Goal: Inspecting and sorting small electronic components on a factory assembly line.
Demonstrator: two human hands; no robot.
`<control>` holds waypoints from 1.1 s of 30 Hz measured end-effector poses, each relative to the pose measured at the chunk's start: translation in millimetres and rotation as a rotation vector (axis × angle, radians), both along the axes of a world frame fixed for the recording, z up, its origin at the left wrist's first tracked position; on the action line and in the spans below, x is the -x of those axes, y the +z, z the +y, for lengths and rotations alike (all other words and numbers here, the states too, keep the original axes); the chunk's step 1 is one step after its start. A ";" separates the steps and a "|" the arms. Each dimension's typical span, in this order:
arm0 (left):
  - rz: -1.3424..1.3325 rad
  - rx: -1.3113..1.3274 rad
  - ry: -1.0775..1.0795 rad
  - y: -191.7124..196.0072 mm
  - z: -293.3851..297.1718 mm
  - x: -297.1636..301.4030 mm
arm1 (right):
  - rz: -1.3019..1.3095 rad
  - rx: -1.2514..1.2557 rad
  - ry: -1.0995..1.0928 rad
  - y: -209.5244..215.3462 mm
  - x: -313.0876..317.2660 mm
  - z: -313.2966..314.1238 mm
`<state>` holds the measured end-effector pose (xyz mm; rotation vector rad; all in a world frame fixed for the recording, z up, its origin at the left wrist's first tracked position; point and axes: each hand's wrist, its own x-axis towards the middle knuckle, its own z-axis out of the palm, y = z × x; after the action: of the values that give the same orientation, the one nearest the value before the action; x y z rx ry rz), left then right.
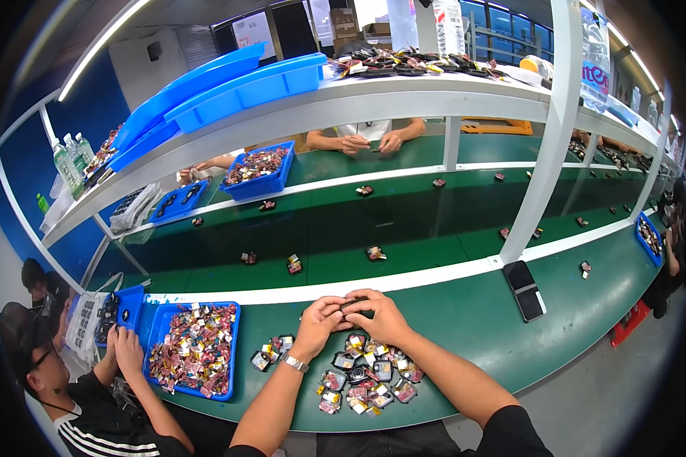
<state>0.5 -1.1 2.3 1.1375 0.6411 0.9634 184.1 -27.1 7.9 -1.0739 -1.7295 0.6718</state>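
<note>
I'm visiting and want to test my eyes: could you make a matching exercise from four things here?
1. Wristwatch
2. Small dark piece
3. Flat black device
4. Parts-filled tray, front left

A. Blue
B. On the green table, near the foot of a white post
C. Held between left hand and right hand
D. On the left wrist

Pairs: 1-D, 2-C, 3-B, 4-A

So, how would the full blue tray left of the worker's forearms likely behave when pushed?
The blue tray may feel heavy, since small parts fill it. Broad and low on the green table, it probably won't tip. The loosely piled parts might shift if jolted.
</note>
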 end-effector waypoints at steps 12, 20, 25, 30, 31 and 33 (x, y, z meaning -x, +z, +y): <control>0.017 -0.038 0.077 -3.3 2.1 0.3 | -0.067 -0.126 -0.007 5.2 5.4 0.3; 0.002 -0.034 0.098 -2.7 -1.2 -0.6 | -0.104 -0.118 -0.004 7.7 4.3 -5.3; 0.006 -0.024 0.100 -0.7 -1.9 -2.3 | -0.105 -0.080 -0.004 5.5 1.2 -3.6; 0.032 -0.015 0.098 -1.6 -3.3 -2.6 | -0.071 -0.052 0.011 6.4 2.8 -1.7; 0.039 -0.036 0.114 -3.3 -3.1 -2.2 | -0.056 -0.045 0.020 7.5 4.0 -2.3; 0.045 -0.062 0.134 -2.6 -1.7 -2.0 | -0.091 -0.065 -0.010 6.0 6.6 -3.5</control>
<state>2.5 -2.8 -0.3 1.1847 0.7355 1.0803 177.5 -30.6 13.9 -1.0816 -1.8102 0.5638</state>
